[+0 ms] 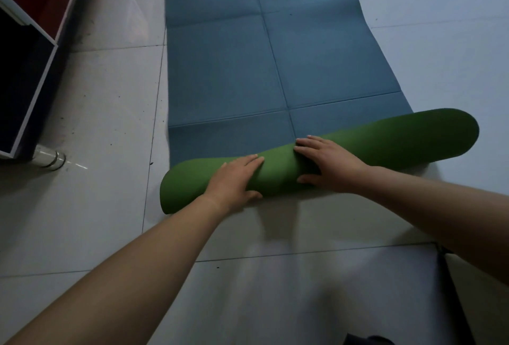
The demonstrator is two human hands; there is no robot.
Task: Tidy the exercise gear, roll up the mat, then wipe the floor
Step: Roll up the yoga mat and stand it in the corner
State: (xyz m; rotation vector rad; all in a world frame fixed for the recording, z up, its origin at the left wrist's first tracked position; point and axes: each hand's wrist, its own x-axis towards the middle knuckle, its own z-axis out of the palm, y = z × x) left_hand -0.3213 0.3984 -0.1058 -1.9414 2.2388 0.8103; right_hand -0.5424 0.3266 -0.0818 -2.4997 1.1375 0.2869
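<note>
– Head view: how far along does the person look?

– Early in the second step, by the look of it. The near end of the yoga mat (275, 69) is turned into a roll (385, 135), but most of it lies flat on the tiled floor (104, 96), stretching away from the person. No exercise gear is in sight, so whether it was tidied cannot be told. No cloth shows either; wiping seems wholly ahead.

– And the hands?

– Both are on the middle of the roll. The left hand (234, 179) lies flat, fingers straight and close together, thumb down on the near side. The right hand (327, 162) presses just beside it, fingers laid over the crest and slightly apart. Neither clamps anything.

– How does the mat look?

– Blue on top with a grid of fold creases, green underneath. The roll is loose and uneven: squeezed thin under the hands, fat at the right end, which overhangs the mat's edge.
</note>
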